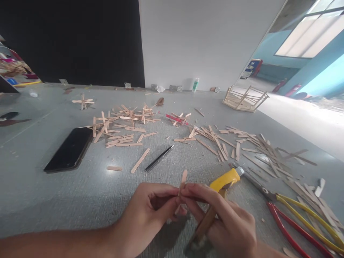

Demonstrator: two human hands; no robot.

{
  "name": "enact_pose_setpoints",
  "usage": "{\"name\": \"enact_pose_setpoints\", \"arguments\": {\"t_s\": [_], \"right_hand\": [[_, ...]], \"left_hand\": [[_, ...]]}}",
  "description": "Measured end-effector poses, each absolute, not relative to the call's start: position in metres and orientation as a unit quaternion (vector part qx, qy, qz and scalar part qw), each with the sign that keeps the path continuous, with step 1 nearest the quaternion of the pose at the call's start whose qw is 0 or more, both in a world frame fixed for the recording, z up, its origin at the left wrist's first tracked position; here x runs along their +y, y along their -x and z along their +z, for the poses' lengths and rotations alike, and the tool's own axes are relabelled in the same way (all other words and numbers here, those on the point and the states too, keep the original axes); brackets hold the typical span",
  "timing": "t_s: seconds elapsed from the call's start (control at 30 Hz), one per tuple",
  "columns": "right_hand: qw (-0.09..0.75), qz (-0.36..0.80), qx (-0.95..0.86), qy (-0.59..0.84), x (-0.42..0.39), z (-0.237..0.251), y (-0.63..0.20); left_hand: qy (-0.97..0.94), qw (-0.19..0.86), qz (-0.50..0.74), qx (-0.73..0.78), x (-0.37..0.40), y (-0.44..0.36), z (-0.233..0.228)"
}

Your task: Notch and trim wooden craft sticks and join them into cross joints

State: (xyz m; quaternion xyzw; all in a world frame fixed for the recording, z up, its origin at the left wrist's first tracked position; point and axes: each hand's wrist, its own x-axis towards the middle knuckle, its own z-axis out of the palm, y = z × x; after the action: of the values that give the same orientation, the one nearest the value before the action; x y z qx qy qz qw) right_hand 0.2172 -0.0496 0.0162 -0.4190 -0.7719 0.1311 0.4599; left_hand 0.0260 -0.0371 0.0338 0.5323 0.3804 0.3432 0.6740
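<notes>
Between both hands, low in the middle of the view, a wooden craft stick (pixel 184 178) stands nearly upright. My left hand (pixel 145 211) is closed, with thumb and fingers pinching the stick from the left. From the other side, my right hand (pixel 228 218) pinches it with thumb and forefinger. A hammer-like tool with a yellow head (pixel 225 179) and wooden handle (pixel 206 223) passes by my right hand; whether the palm touches it I cannot tell. Ahead of my hands lie a black pen (pixel 159 158) and a loose craft stick (pixel 140 160).
Snips with red and yellow handles (pixel 268 195) lie at right, beside scattered sticks (pixel 271 161). At left is a black phone (pixel 69 148). Behind are joined stick pieces (pixel 131 116), a red pen-like object (pixel 176 119), a small green-labelled bottle (pixel 195 85) and a stick frame (pixel 245 99).
</notes>
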Motion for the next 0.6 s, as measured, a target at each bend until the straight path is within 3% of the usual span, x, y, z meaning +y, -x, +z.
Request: {"name": "enact_pose_setpoints", "arguments": {"t_s": [0.27,0.6], "right_hand": [[0.450,0.094,-0.802,0.380,-0.051,0.006,-0.225],[0.461,0.135,-0.781,0.399,-0.048,0.007,-0.216]], "left_hand": [[-0.521,0.681,0.345,0.381,-0.035,-0.026,0.033],[-0.512,0.692,0.355,0.365,-0.036,-0.026,0.029]]}}
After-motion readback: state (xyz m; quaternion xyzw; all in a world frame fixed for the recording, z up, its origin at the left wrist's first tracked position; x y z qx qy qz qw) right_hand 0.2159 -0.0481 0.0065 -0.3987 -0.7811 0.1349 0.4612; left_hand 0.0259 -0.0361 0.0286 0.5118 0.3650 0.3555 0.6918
